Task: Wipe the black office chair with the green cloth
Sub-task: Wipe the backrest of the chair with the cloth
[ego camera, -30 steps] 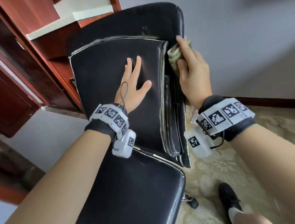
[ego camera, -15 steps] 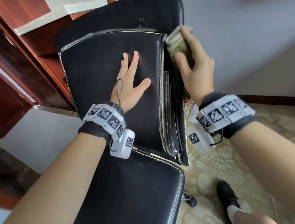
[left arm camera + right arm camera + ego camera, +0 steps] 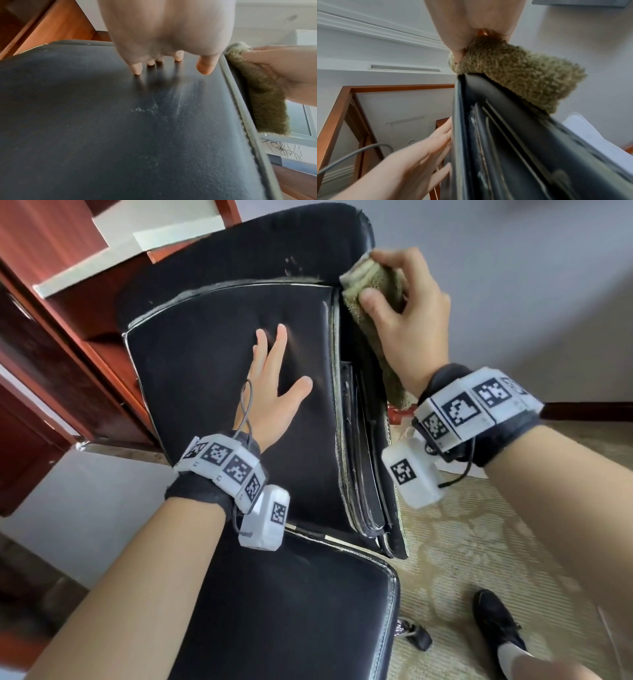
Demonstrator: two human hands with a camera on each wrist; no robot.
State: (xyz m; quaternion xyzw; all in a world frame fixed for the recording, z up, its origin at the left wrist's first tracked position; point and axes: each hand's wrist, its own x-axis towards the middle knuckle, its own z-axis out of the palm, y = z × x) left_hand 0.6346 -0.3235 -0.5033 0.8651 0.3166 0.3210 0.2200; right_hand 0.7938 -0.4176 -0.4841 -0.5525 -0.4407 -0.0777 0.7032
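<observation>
Two hands work on the black chair point(image 3: 212, 364). In the head view the left hand point(image 3: 274, 395) lies flat on the front of the backrest, near the middle of the picture, with fingers straight and spread and the thumb pointing toward 3 o'clock; it holds nothing. From the left wrist view its fingertips point(image 3: 137, 69) touch the black leather, and pale streaks of dust point(image 3: 154, 108) show on the leather below them. The right hand point(image 3: 411, 326) is at about 1 o'clock, at the upper right edge of the backrest. Its fingers and thumb are curled around the green cloth point(image 3: 373, 292), which is folded and pressed against the side edge of the backrest; one end of the cloth hangs down toward 6 o'clock. A black shoe point(image 3: 496, 621) stands on the patterned carpet point(image 3: 462, 542) at 5 o'clock.
</observation>
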